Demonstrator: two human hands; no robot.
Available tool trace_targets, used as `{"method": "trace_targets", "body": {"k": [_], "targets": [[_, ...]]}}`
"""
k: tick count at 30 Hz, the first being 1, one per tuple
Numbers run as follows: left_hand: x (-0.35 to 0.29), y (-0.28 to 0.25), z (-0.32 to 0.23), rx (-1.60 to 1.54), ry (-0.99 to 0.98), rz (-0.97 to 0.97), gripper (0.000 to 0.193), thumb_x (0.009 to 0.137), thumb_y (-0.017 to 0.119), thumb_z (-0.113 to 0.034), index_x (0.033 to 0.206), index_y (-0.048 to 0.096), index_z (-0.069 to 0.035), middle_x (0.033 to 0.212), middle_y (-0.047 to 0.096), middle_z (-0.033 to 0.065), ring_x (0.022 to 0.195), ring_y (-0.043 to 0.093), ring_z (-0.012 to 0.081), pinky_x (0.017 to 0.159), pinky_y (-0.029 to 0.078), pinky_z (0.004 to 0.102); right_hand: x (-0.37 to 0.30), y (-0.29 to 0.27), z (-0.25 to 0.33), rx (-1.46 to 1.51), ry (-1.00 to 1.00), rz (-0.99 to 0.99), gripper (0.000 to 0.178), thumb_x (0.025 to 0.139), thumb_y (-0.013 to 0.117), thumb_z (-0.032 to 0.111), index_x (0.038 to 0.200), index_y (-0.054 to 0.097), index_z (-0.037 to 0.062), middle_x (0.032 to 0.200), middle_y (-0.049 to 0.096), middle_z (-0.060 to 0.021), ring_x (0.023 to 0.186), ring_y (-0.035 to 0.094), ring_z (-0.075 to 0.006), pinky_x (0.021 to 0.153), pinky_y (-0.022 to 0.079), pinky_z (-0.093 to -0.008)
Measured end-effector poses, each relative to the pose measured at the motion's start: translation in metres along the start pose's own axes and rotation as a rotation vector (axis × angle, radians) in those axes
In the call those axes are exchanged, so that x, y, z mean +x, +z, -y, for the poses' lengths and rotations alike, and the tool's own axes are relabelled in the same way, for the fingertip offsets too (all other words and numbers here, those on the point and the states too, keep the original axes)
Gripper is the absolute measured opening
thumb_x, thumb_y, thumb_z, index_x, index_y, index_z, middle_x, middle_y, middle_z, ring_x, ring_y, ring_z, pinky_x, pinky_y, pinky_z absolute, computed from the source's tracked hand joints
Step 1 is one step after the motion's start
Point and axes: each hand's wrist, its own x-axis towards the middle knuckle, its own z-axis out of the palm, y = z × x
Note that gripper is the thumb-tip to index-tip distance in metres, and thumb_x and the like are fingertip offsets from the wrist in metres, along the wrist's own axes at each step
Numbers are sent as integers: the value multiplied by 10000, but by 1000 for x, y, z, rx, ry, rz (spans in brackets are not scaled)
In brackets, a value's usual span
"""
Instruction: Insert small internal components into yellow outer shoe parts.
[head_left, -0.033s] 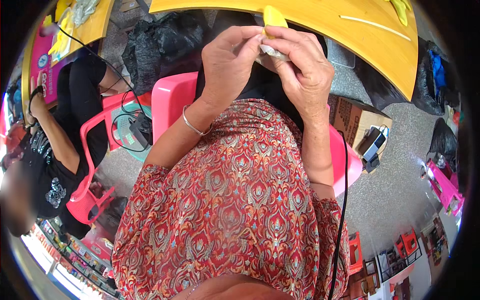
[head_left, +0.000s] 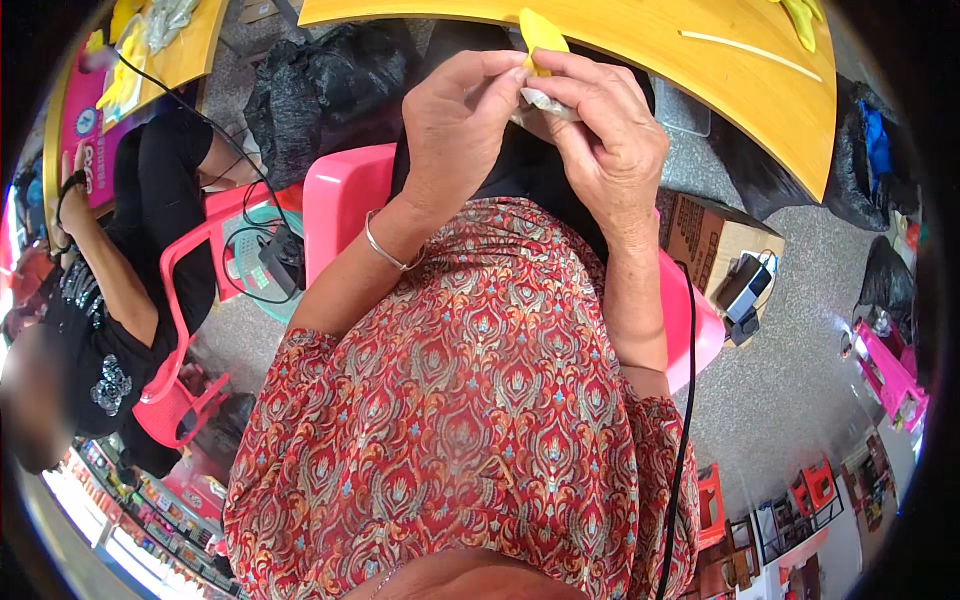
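Note:
My left hand [head_left: 455, 130] and my right hand [head_left: 610, 130] meet over my lap, near the yellow table's edge. A soft yellow piece shaped like a petal [head_left: 541, 32] sticks up between their fingertips. My left thumb and forefinger are pinched together at its lower end. The right fingers are closed around that yellow piece and a small crumpled whitish piece [head_left: 545, 102], which shows under them. Whether the two pieces are joined is hidden by my fingers.
On the yellow table [head_left: 640, 18] lie a thin pale stick [head_left: 750, 54] and a yellow glove-like thing [head_left: 800, 20]. Black plastic bags [head_left: 320, 95] stand below it. A cardboard box [head_left: 725, 240] is at my right. At left a person [head_left: 110, 300] sits by another table.
The yellow piece has tipped very slightly left. Both hands stay in nearly the same place and keep their hold.

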Motion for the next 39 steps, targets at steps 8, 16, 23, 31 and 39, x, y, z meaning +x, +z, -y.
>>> {"method": "trace_targets", "body": {"k": [8, 16, 23, 31, 39], "targets": [[6, 0, 1, 388, 389, 19, 133, 806, 663, 40, 932, 652, -1, 838, 650, 83, 709, 633, 160, 622, 508, 260, -4, 2, 0, -36, 87, -70, 237, 700, 677, -33, 919, 695, 56, 951, 674, -68, 812, 644, -234, 718, 520, -306], [7, 2, 1, 507, 601, 106, 175, 769, 660, 66, 924, 637, -12, 864, 629, 110, 728, 625, 252, 620, 506, 304, -5, -3, 0, 2, 218, -91, 216, 724, 674, -24, 926, 691, 50, 860, 654, -64, 766, 652, -187, 675, 514, -270], [11, -1, 3, 506, 646, 191, 227, 735, 664, 80, 939, 636, -16, 876, 628, 110, 753, 630, 269, 647, 513, 315, 1, -10, 4, 191, 511, -31, 241, 758, 690, 12, 996, 680, 45, 885, 663, -46, 761, 634, -121, 683, 507, -242], [9, 3, 1, 563, 679, 207, 244, 717, 672, 74, 938, 635, -21, 875, 628, 111, 744, 632, 270, 638, 520, 317, -13, -11, -19, 319, 519, -1, 201, 737, 700, 75, 935, 676, 51, 799, 675, -76, 705, 657, -158, 667, 522, -268], [0, 11, 10, 650, 719, 218, 172, 772, 649, 72, 931, 636, 7, 877, 638, 112, 728, 626, 251, 640, 518, 294, -10, -5, -17, -29, 480, -113, 210, 689, 675, 86, 895, 659, 48, 804, 688, -98, 696, 678, -208, 664, 527, -298]]}}
